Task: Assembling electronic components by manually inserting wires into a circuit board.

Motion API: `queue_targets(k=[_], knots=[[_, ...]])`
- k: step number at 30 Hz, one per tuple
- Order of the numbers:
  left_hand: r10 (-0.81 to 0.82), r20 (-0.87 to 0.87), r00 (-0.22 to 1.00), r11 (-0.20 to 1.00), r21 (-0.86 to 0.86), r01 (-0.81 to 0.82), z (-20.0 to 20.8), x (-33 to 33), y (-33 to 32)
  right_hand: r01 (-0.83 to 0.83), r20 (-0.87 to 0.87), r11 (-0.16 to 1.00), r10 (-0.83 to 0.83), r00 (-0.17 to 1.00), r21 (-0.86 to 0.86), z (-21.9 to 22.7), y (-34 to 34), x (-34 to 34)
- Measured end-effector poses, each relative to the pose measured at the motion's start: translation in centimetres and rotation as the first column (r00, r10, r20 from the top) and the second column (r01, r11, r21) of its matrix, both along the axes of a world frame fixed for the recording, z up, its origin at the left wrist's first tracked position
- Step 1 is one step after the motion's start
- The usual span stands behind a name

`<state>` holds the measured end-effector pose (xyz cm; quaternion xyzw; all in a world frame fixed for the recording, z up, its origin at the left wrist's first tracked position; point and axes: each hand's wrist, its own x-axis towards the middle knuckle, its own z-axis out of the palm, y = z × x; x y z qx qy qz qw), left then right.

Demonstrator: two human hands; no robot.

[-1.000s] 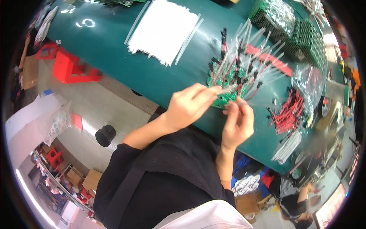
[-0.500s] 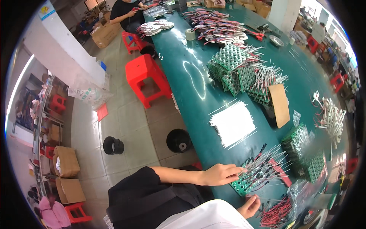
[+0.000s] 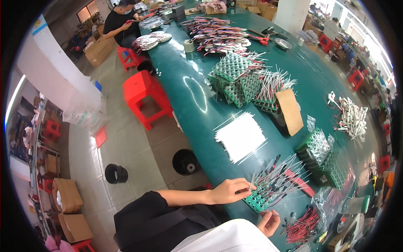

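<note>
A green circuit board [image 3: 255, 203] lies at the table's near edge, bristling with thin white leads and black-tipped wires. My left hand [image 3: 230, 191] is at its left side, thumb and fingers pinched together by the leads; what lies between the fingertips is too fine to name. Close to the board's near corner is my right hand [image 3: 269, 223], its fingers curled and thumb pressed in, with any small thing they grip not discernible. A bundle of red wires [image 3: 301, 227] rests just right of that hand. Beyond the board lies a flat pile of thin white sticks [image 3: 241, 137].
Stacked green boards [image 3: 231, 67] with wires, a brown cardboard piece [image 3: 289, 112] and bagged boards [image 3: 315, 147] occupy the green table [image 3: 184, 113]. White wired parts [image 3: 351, 119] lie far right. A red stool [image 3: 145, 94] and black bin [image 3: 185, 162] stand left. Another person [image 3: 121, 27] sits at the far end.
The whole view has shifted, so the table and its contents appear farther left. Both hands stay at the board, with little visible change in their grip.
</note>
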<state>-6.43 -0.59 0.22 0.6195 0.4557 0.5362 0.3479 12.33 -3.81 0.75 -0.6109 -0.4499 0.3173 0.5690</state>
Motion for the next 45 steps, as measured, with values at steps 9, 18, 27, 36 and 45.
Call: queue_targets(k=[9, 18, 27, 36, 45], knots=[[0.010, 0.009, 1.000, 1.000, 0.014, -0.010, 0.1, -0.4, -0.2, -0.077, 0.095, 0.995, 0.071, 0.993, 0.060, -1.5, -0.5, -0.6], [-0.011, 0.022, 1.000, 1.000, 0.023, 0.010, -0.2, -0.4, -0.4, -0.344, 0.557, 0.900, 0.146, 0.817, 0.268, -1.8, -0.7, 0.1], [0.026, 0.024, 0.999, 0.999, 0.023, -0.026, -0.3, -0.8, -0.5, -0.460, 0.642, 0.855, 0.216, 0.735, 0.240, -3.4, -1.3, -0.4], [-0.292, 0.134, 0.947, 0.956, 0.007, 0.294, 0.4, -0.9, -1.0, -0.171, -0.018, 0.984, 0.172, 0.985, 0.041, -0.4, -1.6, -0.4], [-0.525, 0.158, 0.836, 0.838, -0.074, 0.541, 1.4, 0.3, -1.7, -0.285, -0.101, 0.949, 0.299, 0.949, 0.134, 0.7, -1.4, -0.5]])
